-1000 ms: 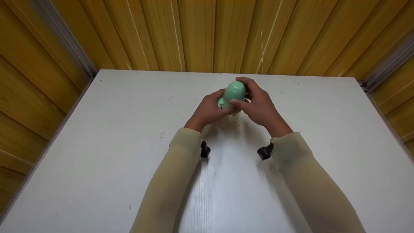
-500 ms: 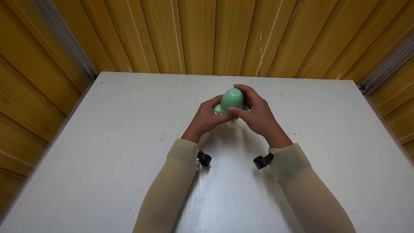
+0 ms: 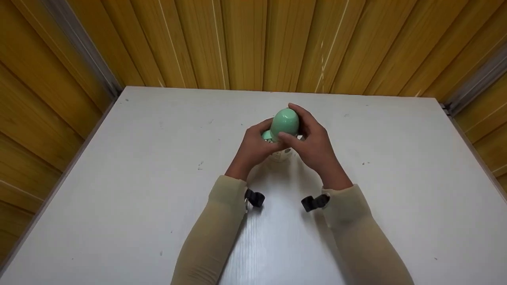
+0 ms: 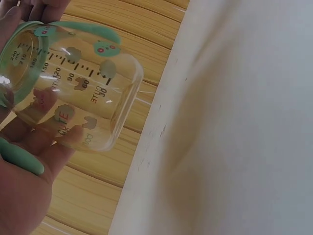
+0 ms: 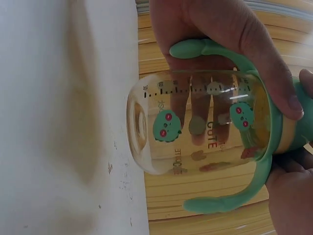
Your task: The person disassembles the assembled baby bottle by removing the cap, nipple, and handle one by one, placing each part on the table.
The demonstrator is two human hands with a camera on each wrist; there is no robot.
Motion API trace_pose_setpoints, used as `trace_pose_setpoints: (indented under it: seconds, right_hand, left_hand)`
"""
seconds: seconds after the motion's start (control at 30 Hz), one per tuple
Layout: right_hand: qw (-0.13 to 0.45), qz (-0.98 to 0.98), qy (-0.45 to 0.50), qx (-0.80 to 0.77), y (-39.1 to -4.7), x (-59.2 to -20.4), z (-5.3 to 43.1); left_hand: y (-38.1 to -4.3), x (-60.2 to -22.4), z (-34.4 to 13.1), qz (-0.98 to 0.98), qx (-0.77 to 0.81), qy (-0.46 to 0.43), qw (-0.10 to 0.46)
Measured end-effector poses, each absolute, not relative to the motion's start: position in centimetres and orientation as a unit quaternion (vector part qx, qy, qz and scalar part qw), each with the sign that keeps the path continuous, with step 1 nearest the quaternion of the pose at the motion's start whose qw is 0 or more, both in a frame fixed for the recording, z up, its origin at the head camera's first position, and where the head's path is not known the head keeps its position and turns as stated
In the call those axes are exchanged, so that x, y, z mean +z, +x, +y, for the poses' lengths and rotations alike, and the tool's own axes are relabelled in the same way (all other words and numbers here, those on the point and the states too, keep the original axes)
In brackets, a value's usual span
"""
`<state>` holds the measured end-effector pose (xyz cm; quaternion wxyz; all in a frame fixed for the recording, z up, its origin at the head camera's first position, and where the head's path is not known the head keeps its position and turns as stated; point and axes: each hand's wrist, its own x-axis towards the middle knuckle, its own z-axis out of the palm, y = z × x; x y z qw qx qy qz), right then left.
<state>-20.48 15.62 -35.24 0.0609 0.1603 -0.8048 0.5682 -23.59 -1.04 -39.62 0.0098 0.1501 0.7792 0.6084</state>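
We have the left hand [image 3: 256, 145] wrapped round the clear bottle [image 4: 100, 78], the right hand [image 3: 316, 145] gripping its green cap [image 3: 285, 120], and we see it cap-up over the white table [image 3: 126, 186]!

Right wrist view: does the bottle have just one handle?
No, a green handle extends on each side of the clear bottle.

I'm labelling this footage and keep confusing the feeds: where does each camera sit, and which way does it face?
Head: worn on the head, looking forward and down at the table; left hand, right hand and sleeves show.
Left wrist: worn there, facing the bottle, with the wooden wall beyond; parts of both hands show.
Right wrist: worn there, facing the same bottle; parts of both hands show.
Both wrist views share the bottle, wall and hands.
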Motion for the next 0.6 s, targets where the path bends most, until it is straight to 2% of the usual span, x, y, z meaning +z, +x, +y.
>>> trace_pose_setpoints:
  seconds: [0.3, 0.6]
  right_hand:
    - [0.119, -0.83, 0.129, 0.529, -19.1, -34.1, 15.1]
    - [0.117, -0.828, 0.129, 0.532, -18.8, -34.0, 15.0]
  left_hand:
    - [-22.7, -38.5, -0.4, 0.764, 0.621, 0.172, 0.002]
    - [-22.1, -37.9, -0.7, 0.771, 0.61, 0.184, -0.004]
